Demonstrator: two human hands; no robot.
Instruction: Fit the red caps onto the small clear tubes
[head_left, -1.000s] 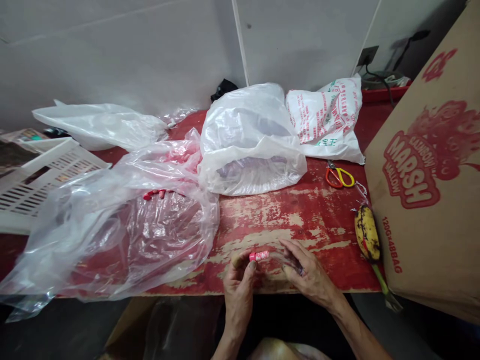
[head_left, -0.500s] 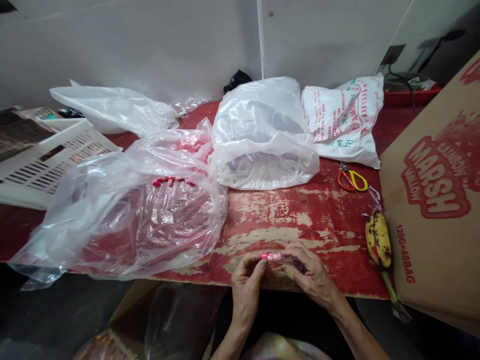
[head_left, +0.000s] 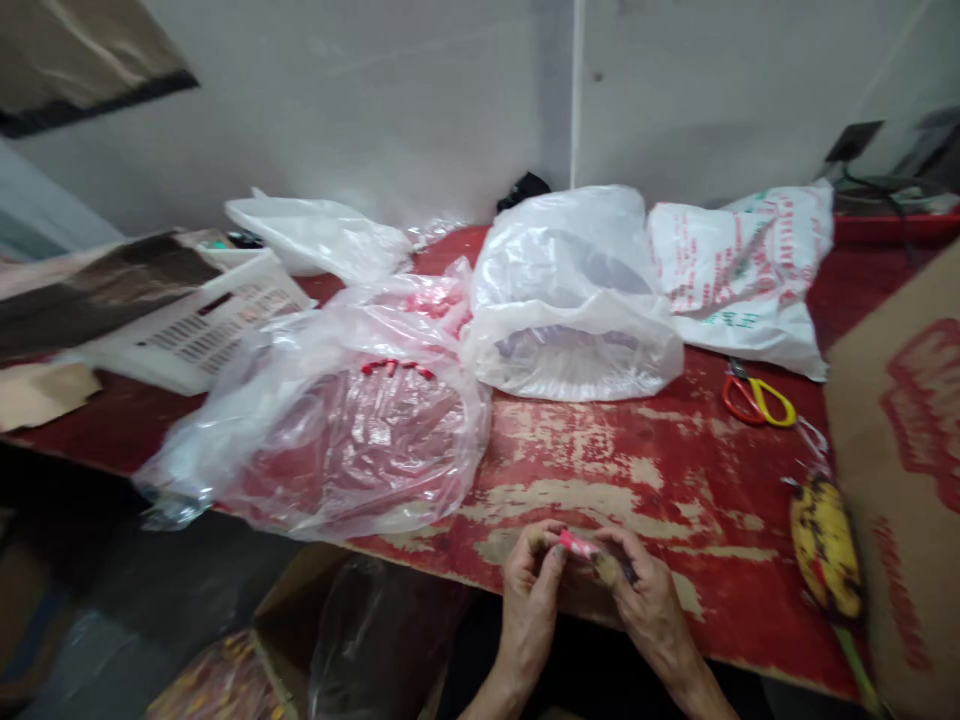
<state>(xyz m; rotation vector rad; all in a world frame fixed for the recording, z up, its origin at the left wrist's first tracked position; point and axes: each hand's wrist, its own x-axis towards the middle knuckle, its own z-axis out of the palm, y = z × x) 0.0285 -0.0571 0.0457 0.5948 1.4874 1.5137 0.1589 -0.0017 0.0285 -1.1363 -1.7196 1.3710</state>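
Both my hands meet at the near edge of a worn red table [head_left: 645,470]. My left hand [head_left: 531,600] and my right hand [head_left: 646,605] pinch a small red cap on a clear tube [head_left: 579,545] between their fingertips. The tube's clear end is mostly hidden under my right fingers. A large clear plastic bag [head_left: 345,440] with a few small red caps [head_left: 397,368] inside lies to the left of my hands.
A white plastic bag [head_left: 570,300] and a printed white bag [head_left: 742,270] sit at the back. Red-and-yellow scissors [head_left: 757,398], a spotted banana [head_left: 825,545] and a cardboard box [head_left: 907,480] are at the right. A white slatted basket [head_left: 202,320] stands left; a lined carton [head_left: 330,640] sits below the table.
The view has swung to the left and blurred. My two hands have drawn closer together around the red-capped tube, which stays between them.
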